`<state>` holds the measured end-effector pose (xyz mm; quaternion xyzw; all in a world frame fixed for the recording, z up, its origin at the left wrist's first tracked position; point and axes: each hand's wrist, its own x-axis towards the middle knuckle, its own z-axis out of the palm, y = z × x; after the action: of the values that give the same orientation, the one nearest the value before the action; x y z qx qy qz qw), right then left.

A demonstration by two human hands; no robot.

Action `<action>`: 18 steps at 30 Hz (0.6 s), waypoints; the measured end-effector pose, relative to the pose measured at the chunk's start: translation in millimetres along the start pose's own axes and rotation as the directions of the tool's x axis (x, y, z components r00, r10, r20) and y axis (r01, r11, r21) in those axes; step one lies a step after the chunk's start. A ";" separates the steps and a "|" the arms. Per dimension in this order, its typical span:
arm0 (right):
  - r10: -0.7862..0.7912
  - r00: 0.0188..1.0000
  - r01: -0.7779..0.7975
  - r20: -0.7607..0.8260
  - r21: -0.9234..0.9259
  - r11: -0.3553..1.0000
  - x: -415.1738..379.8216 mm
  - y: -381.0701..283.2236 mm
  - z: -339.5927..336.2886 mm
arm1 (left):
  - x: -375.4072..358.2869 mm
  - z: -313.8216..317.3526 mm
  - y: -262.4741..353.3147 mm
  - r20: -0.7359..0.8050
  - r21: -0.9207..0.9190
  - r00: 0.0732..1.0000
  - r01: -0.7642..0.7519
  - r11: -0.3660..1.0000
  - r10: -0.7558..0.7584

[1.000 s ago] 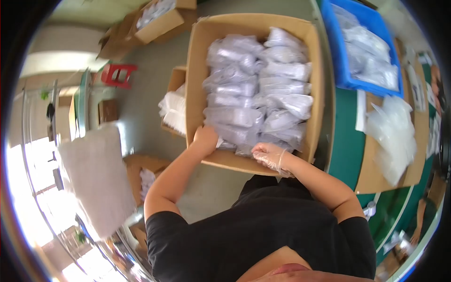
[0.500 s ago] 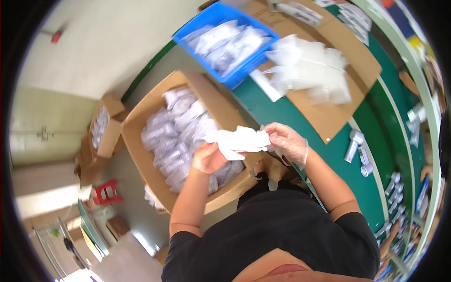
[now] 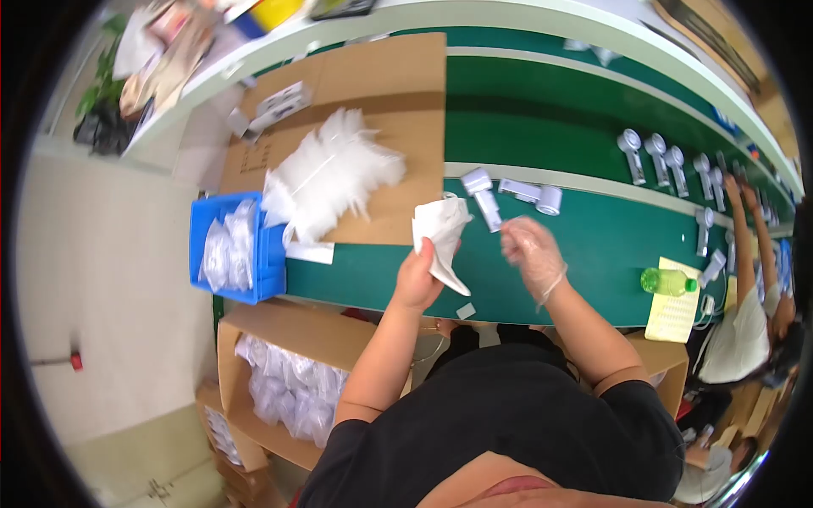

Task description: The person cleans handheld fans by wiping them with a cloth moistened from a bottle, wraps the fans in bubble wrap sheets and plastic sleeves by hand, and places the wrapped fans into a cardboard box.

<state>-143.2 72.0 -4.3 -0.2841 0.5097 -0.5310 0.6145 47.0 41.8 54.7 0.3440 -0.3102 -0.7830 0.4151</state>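
My left hand [image 3: 419, 278] is closed on a limp, white folded bundle [image 3: 440, 233], its loose end hanging down to the right of my fingers. My right hand [image 3: 532, 254], in a clear plastic glove, is over the green bench with fingers curled together; whether anything is in them I cannot tell. Its fingertips are right at the handle end of a pale handheld fan [image 3: 483, 199]. A second handheld fan [image 3: 532, 194] lies just behind, its round head to the right.
A stack of translucent bags [image 3: 334, 173] lies on a cardboard sheet [image 3: 406, 102]. Left are a blue bin [image 3: 273, 262] and a carton [image 3: 233, 356] of bagged items. More fans [image 3: 656, 157], a green bottle [image 3: 669, 282] and a yellow paper [image 3: 673, 317] are right, near another person's arms [image 3: 745, 237].
My view has swung from the carton to the bench. The white bundle was between both hands; now only my left holds it, and my right has moved off to beside the fans.
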 end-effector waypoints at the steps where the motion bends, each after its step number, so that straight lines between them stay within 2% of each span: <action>1: 0.204 0.968 -0.226 0.148 0.154 0.962 -3.6 -10.0 -2.1 | 3.2 6.0 -6.9 0.011 0.296 0.996 0.083 0.952 -0.090; 2: 0.256 0.953 -0.292 0.161 0.275 0.916 -13.6 -17.5 5.6 | 10.2 18.7 -14.8 0.251 0.557 0.964 -0.223 0.800 0.094; 3: 0.302 0.936 -0.351 0.182 0.390 0.851 -20.9 -23.6 13.9 | 17.2 31.9 -22.2 0.467 0.663 0.842 -0.535 0.524 0.269; 4: 0.196 0.949 -0.290 0.246 0.444 0.848 -15.4 -11.7 5.5 | 20.7 41.7 -31.0 0.360 0.663 0.913 -0.396 0.636 0.193; 5: 0.165 0.975 -0.209 0.147 0.379 0.902 -7.9 2.2 -7.0 | 24.1 51.4 -39.8 0.245 0.636 0.963 -0.247 0.731 0.112; 6: 0.124 0.991 -0.134 0.050 0.302 0.944 -2.8 9.4 -17.8 | 29.3 59.9 -47.2 0.075 0.529 0.997 -0.048 0.847 0.010; 7: 0.176 0.983 -0.114 -0.056 0.562 0.819 -10.4 -10.8 -17.6 | 36.6 72.0 -52.8 0.003 0.229 1.000 -0.007 0.974 0.006; 8: -0.024 0.997 0.039 -0.072 0.207 0.978 0.0 20.4 -40.6 | 45.2 77.5 -55.3 0.055 0.110 0.997 -0.055 0.992 0.049; 9: -0.098 0.995 0.098 -0.025 0.024 0.995 3.3 30.4 -57.6 | 52.0 80.6 -56.8 0.099 -0.016 0.990 -0.097 0.995 0.099; 11: -0.242 0.968 0.251 0.069 -0.328 0.911 9.7 50.6 -91.4 | 58.4 85.5 -61.4 0.151 -0.046 0.986 -0.063 0.997 0.070; 12: 0.032 0.998 -0.026 0.045 -0.130 0.991 3.5 39.3 -100.3 | 60.4 86.0 -64.7 0.207 -0.076 0.976 -0.055 0.996 0.070; 13: -0.003 1.000 0.001 -0.024 -0.095 0.995 0.3 42.0 -112.7 | 62.6 88.0 -68.4 0.264 -0.107 0.962 -0.043 0.993 0.070; 15: -0.073 0.984 0.068 -0.163 -0.038 0.997 -6.0 46.8 -137.0 | 68.7 98.4 -73.4 0.250 -0.095 0.966 -0.045 0.994 0.067; 17: -0.227 0.952 0.218 -0.203 -0.068 0.974 -8.4 47.0 -164.7 | 70.5 112.2 -75.7 0.166 -0.041 0.986 -0.014 0.999 0.020; 18: -0.302 0.927 0.289 -0.221 -0.088 0.953 -9.4 46.5 -178.5 | 71.7 115.3 -78.6 0.122 -0.089 0.991 0.056 0.994 -0.045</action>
<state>-291.2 128.0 -99.6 -0.3101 0.5434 -0.6331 0.4558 -109.2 39.3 39.7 0.2846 -0.2892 -0.8261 0.3910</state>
